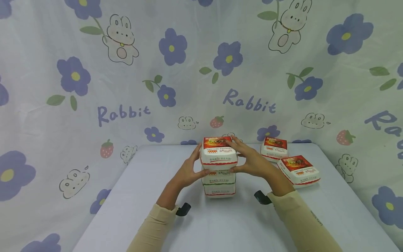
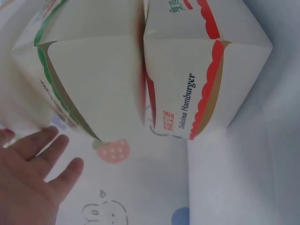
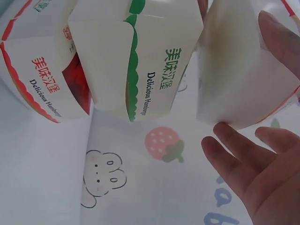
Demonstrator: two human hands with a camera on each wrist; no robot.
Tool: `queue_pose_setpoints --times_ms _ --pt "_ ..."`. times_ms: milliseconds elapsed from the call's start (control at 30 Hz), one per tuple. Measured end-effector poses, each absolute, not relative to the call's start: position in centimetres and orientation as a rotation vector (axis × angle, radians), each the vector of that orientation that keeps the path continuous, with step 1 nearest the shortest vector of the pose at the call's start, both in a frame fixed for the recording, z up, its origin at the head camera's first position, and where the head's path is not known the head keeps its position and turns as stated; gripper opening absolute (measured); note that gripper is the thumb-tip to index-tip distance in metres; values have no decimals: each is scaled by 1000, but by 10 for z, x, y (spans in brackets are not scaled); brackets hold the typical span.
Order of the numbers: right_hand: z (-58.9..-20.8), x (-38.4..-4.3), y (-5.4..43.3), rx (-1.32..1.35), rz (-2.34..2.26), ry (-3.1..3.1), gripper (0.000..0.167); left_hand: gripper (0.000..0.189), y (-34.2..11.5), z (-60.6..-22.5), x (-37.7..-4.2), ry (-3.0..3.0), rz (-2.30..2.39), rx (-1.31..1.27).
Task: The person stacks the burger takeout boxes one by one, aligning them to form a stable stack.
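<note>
A white hamburger box [image 1: 218, 159] with a red scalloped edge and a burger picture on its lid is held between both hands, at the top of a stack. My left hand [image 1: 189, 170] grips its left side, thumb at the lower front corner. On the opposite side my right hand [image 1: 253, 162] holds it the same way. Under it sits a green-edged hamburger box [image 1: 218, 179], resting on a red-edged one [image 1: 219, 191] on the table. In the right wrist view a gap shows between the held box [image 3: 243, 70] and the green-edged box [image 3: 154, 61].
Two more red-edged hamburger boxes lie on the right of the white table [image 1: 132, 196]: one at the back [image 1: 274, 148], another nearer [image 1: 299, 170], close to my right forearm. A curtain [image 1: 195, 80] with rabbits and flowers hangs behind the table.
</note>
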State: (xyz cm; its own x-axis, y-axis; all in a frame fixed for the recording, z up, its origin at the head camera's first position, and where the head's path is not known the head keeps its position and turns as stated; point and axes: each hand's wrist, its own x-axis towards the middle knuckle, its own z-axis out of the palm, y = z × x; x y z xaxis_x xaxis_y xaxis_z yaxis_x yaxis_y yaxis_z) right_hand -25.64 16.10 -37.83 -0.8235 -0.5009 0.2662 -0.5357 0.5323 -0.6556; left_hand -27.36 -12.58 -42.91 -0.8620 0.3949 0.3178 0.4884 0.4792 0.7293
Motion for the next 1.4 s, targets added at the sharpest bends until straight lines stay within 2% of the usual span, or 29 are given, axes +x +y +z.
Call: queue_pose_setpoints --times_ms 467,1400 --pt "-387 -257 160 912 1290 -2668 106 99 -126 -436 -277 -2550 -1351 -850" --pt "-397 -257 157 818 1254 -2732 108 98 -127 -448 -276 -2583 -1339 -826"
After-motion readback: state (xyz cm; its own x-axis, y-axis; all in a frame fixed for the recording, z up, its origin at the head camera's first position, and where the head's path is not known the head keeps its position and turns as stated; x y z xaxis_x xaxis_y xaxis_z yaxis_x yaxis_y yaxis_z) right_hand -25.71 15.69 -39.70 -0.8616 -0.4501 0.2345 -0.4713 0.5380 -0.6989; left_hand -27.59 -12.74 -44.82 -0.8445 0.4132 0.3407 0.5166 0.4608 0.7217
